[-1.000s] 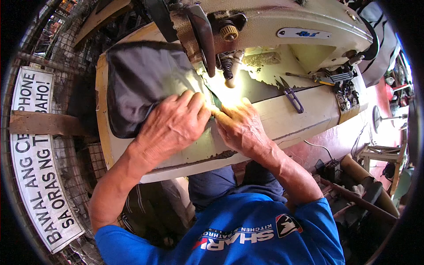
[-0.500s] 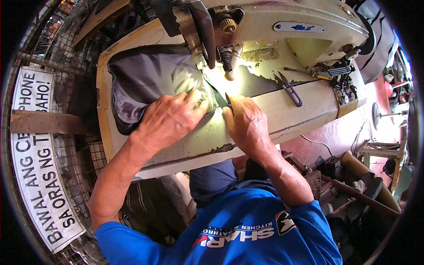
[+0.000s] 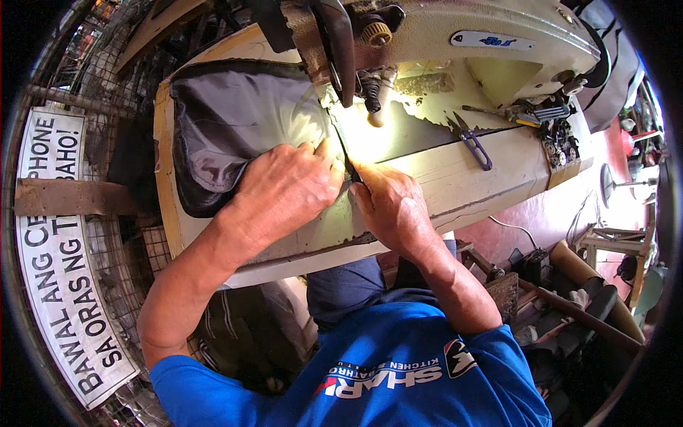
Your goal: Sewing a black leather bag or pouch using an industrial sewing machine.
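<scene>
Grey fabric (image 3: 235, 135), dark-edged and rumpled, spread over the left half of the cream sewing table (image 3: 455, 171), its right edge running in under the needle area. Left hand (image 3: 284, 188) pressed flat on that right edge, fingers (image 3: 316, 153) stretched forward and slightly spread, pinning the cloth down rather than gripping it. Right hand (image 3: 388, 203) just beside it, touching at the fingertips, knuckles up, fingers curled down onto the seam line; whether anything is pinched underneath cannot be told, since the hand itself covers the spot.

Directly beyond both hands, the head of the sewing machine (image 3: 455, 43), cream and worn, with presser foot and needle bar (image 3: 370, 89) hanging over a brightly lit patch of table. Glare there washing out the fabric's edge. Dark lever or belt guard (image 3: 334, 35) crossing in front of the machine head, blocking part of it.

Farther right on the table, blue-handled thread snips (image 3: 473, 142) lying flat, well apart from the hands. Near the far right edge, a small cluster of metal parts (image 3: 558, 132).

Left of the table, wire mesh and a white sign with dark lettering (image 3: 57, 256). Near edge: blue shirt (image 3: 370, 370). Right and low, cluttered floor with a cardboard tube (image 3: 583, 277).
</scene>
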`<state>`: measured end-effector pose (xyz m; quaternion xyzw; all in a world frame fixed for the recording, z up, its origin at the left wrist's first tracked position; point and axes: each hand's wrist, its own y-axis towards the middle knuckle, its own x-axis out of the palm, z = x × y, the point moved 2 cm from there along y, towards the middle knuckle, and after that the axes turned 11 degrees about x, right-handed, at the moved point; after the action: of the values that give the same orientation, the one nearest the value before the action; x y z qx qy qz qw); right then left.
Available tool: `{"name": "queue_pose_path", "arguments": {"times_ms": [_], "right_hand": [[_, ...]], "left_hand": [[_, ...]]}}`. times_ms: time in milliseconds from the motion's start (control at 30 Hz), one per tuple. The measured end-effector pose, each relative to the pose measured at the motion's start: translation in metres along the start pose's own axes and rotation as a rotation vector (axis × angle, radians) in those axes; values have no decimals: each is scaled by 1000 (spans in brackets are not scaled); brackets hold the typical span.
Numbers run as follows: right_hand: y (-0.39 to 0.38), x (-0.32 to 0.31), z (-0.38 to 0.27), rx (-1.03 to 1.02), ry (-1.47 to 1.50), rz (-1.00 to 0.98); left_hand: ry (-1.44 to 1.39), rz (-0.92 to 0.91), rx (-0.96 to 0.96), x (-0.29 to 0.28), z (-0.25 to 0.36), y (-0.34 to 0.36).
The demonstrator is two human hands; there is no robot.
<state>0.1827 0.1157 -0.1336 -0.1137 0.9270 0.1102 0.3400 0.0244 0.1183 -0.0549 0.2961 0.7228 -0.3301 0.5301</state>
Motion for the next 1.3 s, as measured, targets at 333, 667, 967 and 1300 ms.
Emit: {"name": "queue_pose_path", "arguments": {"times_ms": [333,667,967,1300], "right_hand": [[5,-2,-3,-76,-178,-123],[5,-2,-7,-180,-147,-90],[14,-7,-8,-202,-226,-115],[36,-2,-13,-159,-232,-61]], "left_hand": [[-150,51,-120,11,1,-3],[-290,-12,-211,25,-4,-4],[-243,-27,-219,26,-9,1],[-224,63,-198,31,-33,3]]}}
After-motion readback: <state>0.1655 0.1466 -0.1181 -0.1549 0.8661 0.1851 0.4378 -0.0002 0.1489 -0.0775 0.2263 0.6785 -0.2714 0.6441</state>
